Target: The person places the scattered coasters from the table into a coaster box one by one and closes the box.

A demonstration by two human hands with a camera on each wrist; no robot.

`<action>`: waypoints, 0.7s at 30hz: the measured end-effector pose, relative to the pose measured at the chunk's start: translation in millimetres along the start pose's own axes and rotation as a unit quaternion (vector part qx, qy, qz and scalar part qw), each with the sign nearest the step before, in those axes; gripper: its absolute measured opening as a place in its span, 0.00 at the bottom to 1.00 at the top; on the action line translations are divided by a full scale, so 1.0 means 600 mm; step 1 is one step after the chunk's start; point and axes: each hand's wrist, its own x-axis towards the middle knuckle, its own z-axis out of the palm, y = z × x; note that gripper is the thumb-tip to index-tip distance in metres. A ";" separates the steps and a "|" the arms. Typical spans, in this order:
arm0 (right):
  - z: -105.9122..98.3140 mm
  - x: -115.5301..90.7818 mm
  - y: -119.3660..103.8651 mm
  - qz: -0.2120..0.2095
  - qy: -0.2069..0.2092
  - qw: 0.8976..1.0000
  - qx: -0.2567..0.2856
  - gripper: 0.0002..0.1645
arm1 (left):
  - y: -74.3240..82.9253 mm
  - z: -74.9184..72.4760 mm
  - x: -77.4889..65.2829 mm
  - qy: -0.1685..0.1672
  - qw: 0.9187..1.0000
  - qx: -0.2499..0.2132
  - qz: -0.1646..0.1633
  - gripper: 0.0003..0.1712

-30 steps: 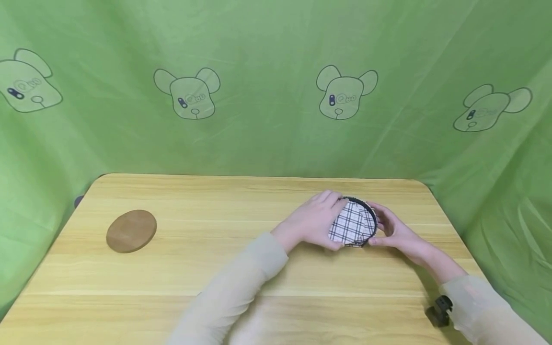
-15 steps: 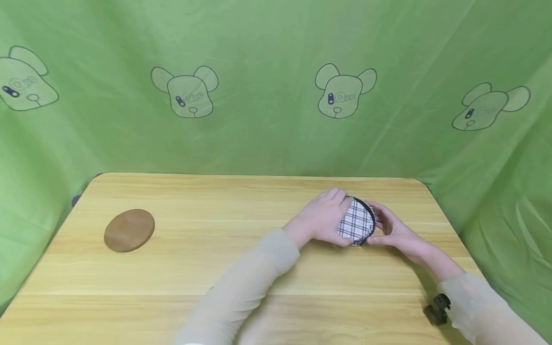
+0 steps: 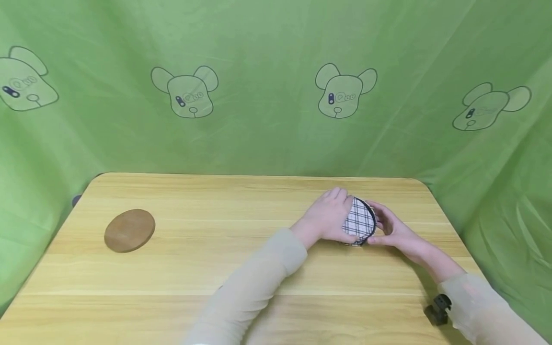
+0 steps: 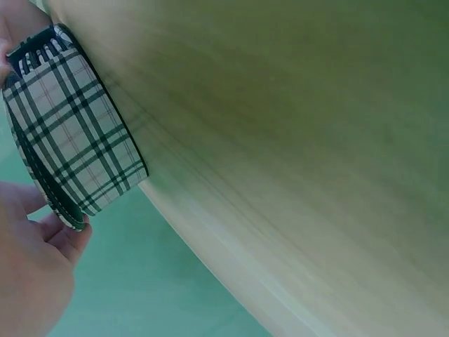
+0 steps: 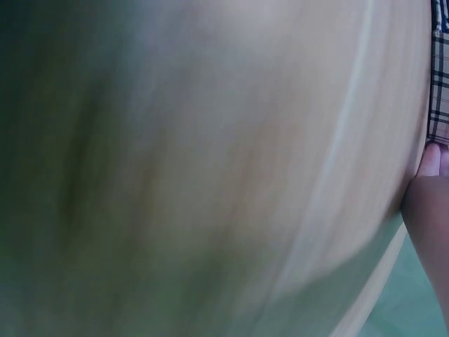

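Observation:
A round case (image 3: 359, 220) in white-and-dark plaid with black trim sits at the right of the table. My left hand (image 3: 329, 215) grips its left part from above, thumb on the near edge and fingers over the far edge. My right hand (image 3: 398, 235) holds its right side between thumb and fingers. In the left wrist view the plaid side wall of the case (image 4: 77, 126) shows, with a dark band along the rim and my left hand (image 4: 35, 260) at it. Only a strip of the case (image 5: 440, 84) appears in the right wrist view, beside my right hand (image 5: 431, 189).
A flat brown round disc (image 3: 129, 231) lies on the left of the wooden table (image 3: 207, 268). A green curtain (image 3: 267, 134) with printed bear heads hangs behind and at both sides. A small black device (image 3: 439, 309) is at my right sleeve.
My left hand has moved a little to the right over the case, covering more of its top. My right hand has hardly moved, and the brown disc lies where it was.

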 end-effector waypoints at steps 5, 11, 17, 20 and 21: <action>-0.001 0.000 0.000 -0.007 -0.001 1.000 -0.003 0.60 | 0.008 0.000 0.005 -0.008 1.000 -0.001 -0.008 0.64; -0.002 0.001 0.000 -0.006 0.002 1.000 -0.008 0.60 | 0.015 0.003 0.007 -0.010 1.000 0.004 -0.012 0.62; -0.002 0.001 -0.001 -0.015 0.003 1.000 -0.005 0.59 | 0.016 0.006 0.006 -0.007 1.000 0.005 -0.016 0.62; 0.000 0.000 -0.003 -0.019 0.001 1.000 -0.004 0.59 | 0.016 0.006 0.004 -0.007 1.000 0.006 -0.014 0.61; 0.000 0.000 -0.004 -0.018 0.000 1.000 -0.004 0.59 | 0.015 0.006 0.004 -0.007 1.000 0.006 -0.013 0.61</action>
